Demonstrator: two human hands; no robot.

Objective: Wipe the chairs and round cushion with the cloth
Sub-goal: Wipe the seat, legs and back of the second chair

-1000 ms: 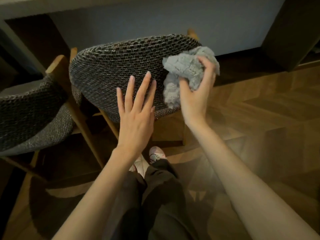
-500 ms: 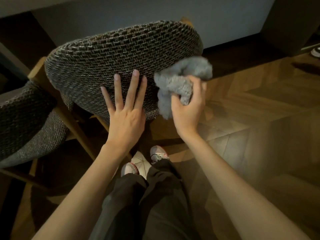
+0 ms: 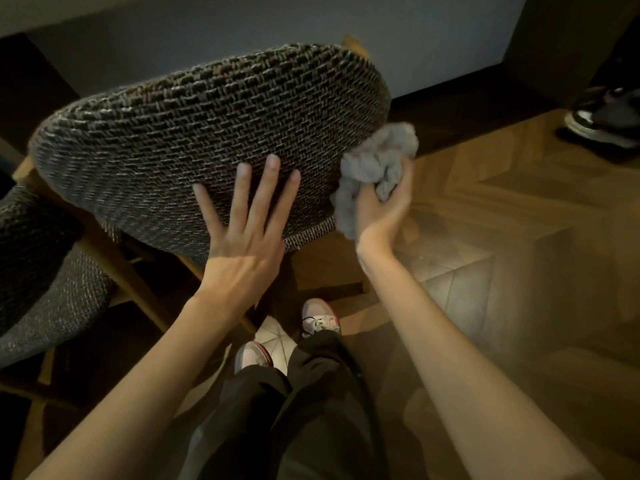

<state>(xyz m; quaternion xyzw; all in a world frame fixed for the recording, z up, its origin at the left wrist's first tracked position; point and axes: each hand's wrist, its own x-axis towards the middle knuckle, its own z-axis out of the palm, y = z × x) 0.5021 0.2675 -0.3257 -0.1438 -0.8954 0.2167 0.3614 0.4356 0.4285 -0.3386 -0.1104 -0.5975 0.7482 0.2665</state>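
Note:
A chair with a dark woven backrest (image 3: 194,126) on a wooden frame stands in front of me. My left hand (image 3: 246,230) lies flat against the lower part of the backrest, fingers straight and spread. My right hand (image 3: 382,206) grips a crumpled grey cloth (image 3: 377,161) and holds it against the backrest's right edge. A second woven chair (image 3: 38,271) shows at the left edge. No round cushion is in view.
Wooden herringbone floor (image 3: 502,237) spreads to the right. A dark shoe (image 3: 602,116) sits at the far right near a dark cabinet. A pale counter wall (image 3: 433,36) rises behind the chair. My legs and sneakers (image 3: 318,320) are below the chair.
My right hand has carried the cloth down from the backrest's upper right to its right edge. My left hand has stayed flat on the backrest. The view has shifted a little.

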